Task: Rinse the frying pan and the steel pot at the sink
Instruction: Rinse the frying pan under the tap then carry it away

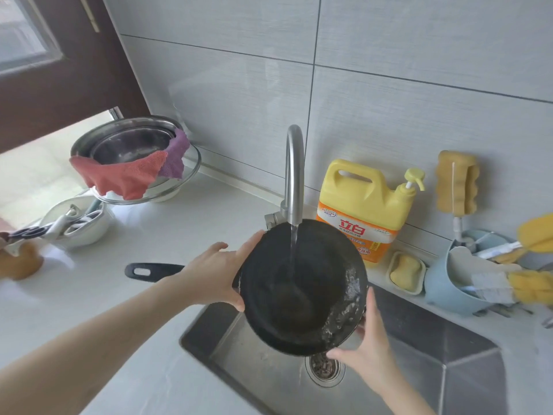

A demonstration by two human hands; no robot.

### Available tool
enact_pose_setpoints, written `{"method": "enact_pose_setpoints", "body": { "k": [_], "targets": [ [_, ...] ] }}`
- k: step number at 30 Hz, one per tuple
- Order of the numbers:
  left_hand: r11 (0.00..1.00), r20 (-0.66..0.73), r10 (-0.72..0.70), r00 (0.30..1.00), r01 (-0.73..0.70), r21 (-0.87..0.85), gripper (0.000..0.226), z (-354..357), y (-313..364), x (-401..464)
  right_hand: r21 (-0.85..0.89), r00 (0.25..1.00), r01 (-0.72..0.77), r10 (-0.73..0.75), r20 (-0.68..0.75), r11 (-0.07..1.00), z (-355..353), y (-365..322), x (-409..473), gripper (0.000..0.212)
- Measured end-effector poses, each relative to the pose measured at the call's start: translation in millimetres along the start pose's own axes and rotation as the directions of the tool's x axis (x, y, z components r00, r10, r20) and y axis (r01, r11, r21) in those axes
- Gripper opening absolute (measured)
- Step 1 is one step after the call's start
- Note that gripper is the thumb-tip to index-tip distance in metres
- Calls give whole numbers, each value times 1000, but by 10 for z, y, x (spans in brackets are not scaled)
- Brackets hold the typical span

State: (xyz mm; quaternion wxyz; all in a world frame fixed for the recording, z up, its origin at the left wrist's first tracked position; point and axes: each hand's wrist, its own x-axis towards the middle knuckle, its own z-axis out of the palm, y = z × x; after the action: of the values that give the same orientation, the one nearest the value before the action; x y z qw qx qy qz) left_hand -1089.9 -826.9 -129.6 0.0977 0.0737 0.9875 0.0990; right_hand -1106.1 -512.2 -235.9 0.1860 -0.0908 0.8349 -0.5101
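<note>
Rinsing the frying pan (299, 289) under the tap (294, 175)
Both my hands, left hand (215, 274) and right hand (366, 348), seem to grip its rim; I'd tilt it, draining into the sink (434, 354)

This is a home kitchen. A steel sink (419, 354) sits in a pale countertop (149, 235) under a curved faucet (294, 175), against grey wall tiles (389, 55). A yellow dish-soap jug (359, 202), sponges (456, 181), stacked bowls with cloths (134, 172) and what seems a utensil bowl (74, 223) stand about.
</note>
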Motion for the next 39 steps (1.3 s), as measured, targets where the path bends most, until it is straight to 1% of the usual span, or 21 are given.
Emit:
{"method": "enact_pose_setpoints", "body": {
  "k": [1, 3, 4, 5, 6, 7, 9, 11, 12, 14, 16, 17, 19, 20, 22, 26, 28, 30, 33, 36, 39],
  "targets": [
    [999, -34, -19, 999, 18, -31, 131, 51, 8, 0, -46, 999, 39, -39, -14, 998, -106, -62, 30, 148],
    [989, -52, -88, 995, 81, -125, 134, 207, 26, -4, -151, 995, 96, -93, 26, 984, -367, -225, 83, 146],
    [976, -33, -107, 994, 98, -197, 137, 287, 37, -9, -207, 991, 129, -118, 63, 970, -508, -310, 107, 146],
    [944, 15, -119, 993, 118, -307, 139, 396, 17, 3, -260, 987, 146, -122, 103, 955, -646, -395, 130, 146],
    [890, 53, -114, 992, 125, -439, 141, 464, 20, 6, -299, 984, 149, -111, 141, 942, -773, -497, 144, 146],
    [826, 95, -101, 990, 136, -546, 142, 527, 20, 11, -340, 981, 143, -89, 170, 929, -883, -583, 155, 145],
    [706, 190, -36, 981, 160, -690, 136, 559, 89, 8, -426, 973, 141, -45, 227, 894, -1050, -741, 153, 142],
    [616, 284, 77, 956, 178, -767, 122, 547, 124, 16, -402, 956, 154, -33, 292, 902, -1153, -805, 138, 132],
    [608, 325, 127, 937, 185, -772, 114, 501, 128, 18, -365, 947, 150, -27, 321, 919, -1173, -821, 114, 124],
    [660, 406, 178, 896, 197, -725, 104, 387, 77, 52, -256, 926, 104, 0, 378, 961, -1141, -767, 45, 110],
    [721, 497, 186, 848, 225, -655, 102, 281, -10, 83, -160, 919, 53, 15, 394, 986, -1036, -602, -26, 106],
    [735, 525, 167, 834, 250, -630, 102, 245, -54, 93, -129, 923, 12, 39, 384, 992, -959, -492, -53, 107],
    [764, 530, 116, 840, 265, -588, 104, 172, -86, 99, -84, 925, -51, 79, 372, 995, -765, -260, -100, 106],
    [805, 513, 85, 854, 244, -540, 108, 140, -100, 107, -69, 928, -67, 87, 363, 995, -653, -145, -108, 109],
    [892, 465, 38, 884, 180, -416, 115, 88, -110, 115, -42, 939, -85, 95, 331, 995, -439, 31, -134, 121],
    [957, 324, -43, 945, 132, -256, 118, 55, -59, 90, 35, 966, -111, 99, 240, 993, -177, 187, -89, 137],
    [973, 232, -72, 970, 119, -196, 124, 115, -19, 73, 30, 981, -86, 79, 175, 996, -178, 212, -37, 144],
    [977, 156, -84, 984, 113, -181, 131, 217, 21, 72, -9, 992, -30, 31, 125, 1000, -263, 157, 2, 146],
    [974, 95, -116, 989, 132, -185, 139, 404, 67, 112, -73, 994, 67, -61, 89, 995, -464, 64, 58, 143],
    [972, 20, -139, 990, 140, -191, 141, 551, 174, 154, -158, 988, 151, -146, 42, 976, -641, 38, 66, 143],
    [979, -79, -130, 988, 116, -166, 141, 631, 299, 176, -248, 979, 184, -200, -40, 951, -735, 48, 32, 141]
  ]
}}
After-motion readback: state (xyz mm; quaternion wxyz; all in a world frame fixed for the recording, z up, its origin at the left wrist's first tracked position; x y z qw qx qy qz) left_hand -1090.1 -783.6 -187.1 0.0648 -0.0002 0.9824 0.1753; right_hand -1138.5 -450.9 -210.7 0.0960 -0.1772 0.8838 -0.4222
